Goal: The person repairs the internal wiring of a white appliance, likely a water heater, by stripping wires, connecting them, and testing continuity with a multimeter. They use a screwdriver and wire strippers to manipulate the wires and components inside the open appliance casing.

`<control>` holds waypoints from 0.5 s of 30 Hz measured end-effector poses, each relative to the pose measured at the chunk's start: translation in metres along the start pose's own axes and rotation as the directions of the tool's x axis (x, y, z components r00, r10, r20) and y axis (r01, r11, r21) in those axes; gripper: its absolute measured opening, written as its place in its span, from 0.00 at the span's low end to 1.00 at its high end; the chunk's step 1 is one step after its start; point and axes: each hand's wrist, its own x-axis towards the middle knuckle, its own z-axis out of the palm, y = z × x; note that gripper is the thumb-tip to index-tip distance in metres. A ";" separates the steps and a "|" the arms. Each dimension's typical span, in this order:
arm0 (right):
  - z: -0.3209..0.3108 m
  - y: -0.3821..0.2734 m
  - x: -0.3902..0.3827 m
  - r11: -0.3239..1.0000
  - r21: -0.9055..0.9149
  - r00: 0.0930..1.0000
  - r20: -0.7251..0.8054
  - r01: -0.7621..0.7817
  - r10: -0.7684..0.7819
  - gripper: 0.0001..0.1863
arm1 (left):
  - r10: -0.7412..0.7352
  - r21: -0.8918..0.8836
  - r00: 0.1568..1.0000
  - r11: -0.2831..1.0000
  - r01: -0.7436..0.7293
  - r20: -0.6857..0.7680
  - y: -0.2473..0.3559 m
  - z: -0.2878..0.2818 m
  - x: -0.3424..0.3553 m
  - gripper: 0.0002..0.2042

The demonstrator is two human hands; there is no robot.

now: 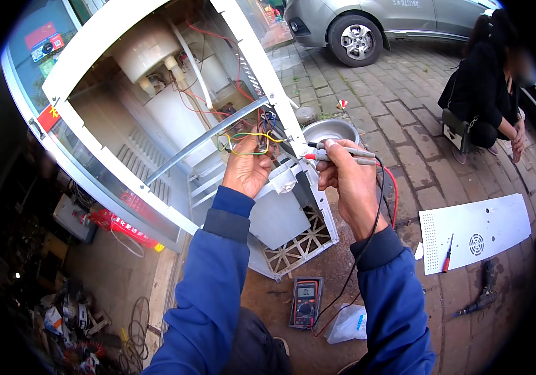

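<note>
The white cabinet of what looks like a water dispenser (93, 134) stands with its back off, showing a rounded tank (146, 51), hoses and loose wiring. My left hand (246, 170) reaches inside below a metal crossbar (208, 139), its fingers closed on a bundle with a yellow-green wire (243, 135); the fingertips are partly hidden. Just outside the frame, my right hand (350, 184) grips two multimeter probes (343, 156), one black and one red, side by side with tips toward the wiring. Their leads run down to a multimeter (306, 303) on the ground.
A metal basin (332, 130) sits behind the cabinet. To the right lie a white perforated panel (499, 222), a screwdriver (448, 255) and a power drill (481, 290). A plastic bag (348, 325) rests beside the meter. A person (486, 87) crouches near a parked car (399, 22).
</note>
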 end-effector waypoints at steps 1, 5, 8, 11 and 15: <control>0.001 0.001 0.000 1.000 0.001 1.000 0.001 0.005 -0.005 0.16 | -0.041 -0.094 0.998 0.995 0.047 0.056 0.002 -0.005 0.002 0.11; -0.002 -0.001 0.000 1.000 -0.016 1.000 -0.003 0.006 -0.006 0.16 | 0.117 0.036 0.992 0.993 -0.116 -0.050 -0.003 0.014 -0.002 0.08; -0.009 -0.005 0.001 0.998 -0.050 0.999 0.018 0.038 -0.037 0.16 | 0.295 0.267 0.939 0.932 -0.243 -0.174 -0.010 0.028 -0.018 0.05; -0.003 -0.005 0.000 0.996 -0.079 0.997 0.072 0.048 -0.043 0.15 | 0.464 0.439 0.865 0.828 -0.348 -0.190 -0.003 0.011 -0.041 0.04; 0.002 -0.004 -0.003 0.996 -0.077 0.987 0.158 0.045 -0.032 0.14 | 0.449 0.300 0.861 0.877 -0.375 -0.240 0.004 0.014 -0.061 0.05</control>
